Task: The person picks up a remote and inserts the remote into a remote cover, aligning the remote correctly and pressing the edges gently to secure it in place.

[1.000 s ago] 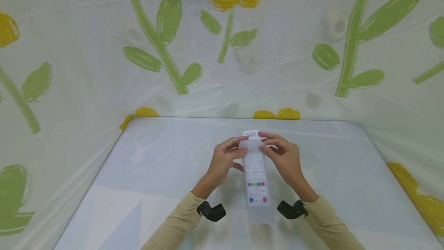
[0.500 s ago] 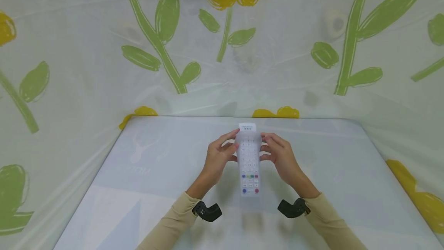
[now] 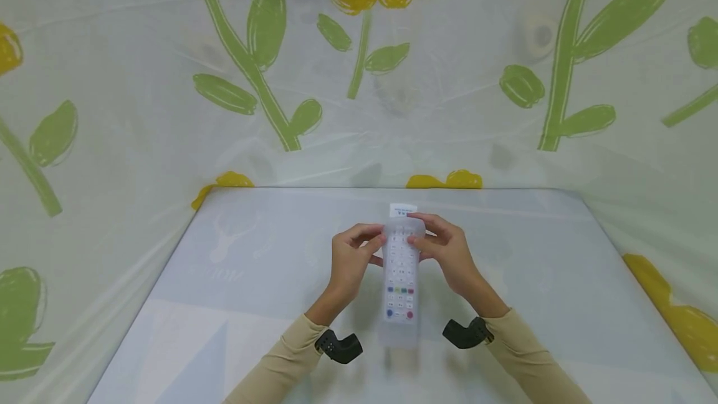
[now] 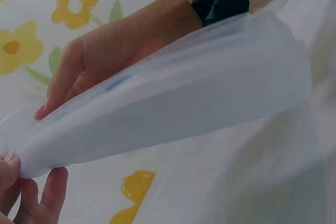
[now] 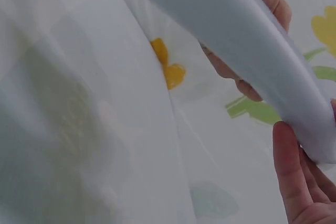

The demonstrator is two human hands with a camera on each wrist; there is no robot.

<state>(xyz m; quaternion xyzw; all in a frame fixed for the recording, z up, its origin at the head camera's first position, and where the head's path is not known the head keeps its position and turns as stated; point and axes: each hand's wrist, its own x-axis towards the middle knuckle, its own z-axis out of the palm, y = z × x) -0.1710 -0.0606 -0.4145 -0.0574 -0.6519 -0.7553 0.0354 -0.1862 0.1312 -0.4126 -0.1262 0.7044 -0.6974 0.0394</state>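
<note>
A white remote control (image 3: 401,267) with rows of buttons lies inside a translucent sleeve (image 3: 399,334). Its far end sticks out past the sleeve's wide mouth, while the sleeve's near end hangs beyond the remote. My left hand (image 3: 349,260) grips the left edge near the mouth, thumb at the front. Opposite it, my right hand (image 3: 450,254) pinches the right side, thumb on the front face and forefinger by the mouth. In the left wrist view the sleeve (image 4: 168,103) spans the frame sideways. The right wrist view shows the smooth back of the covered remote (image 5: 236,35).
A pale table (image 3: 269,292) with faint printed patterns lies below the hands. Behind it hangs a white curtain (image 3: 449,80) printed with yellow flowers and green leaves. Black wrist cameras (image 3: 339,346) are strapped at both sleeve cuffs.
The remote and sleeve shift up and left, then slightly back toward the person. My right thumb leaves the front face and returns to it.
</note>
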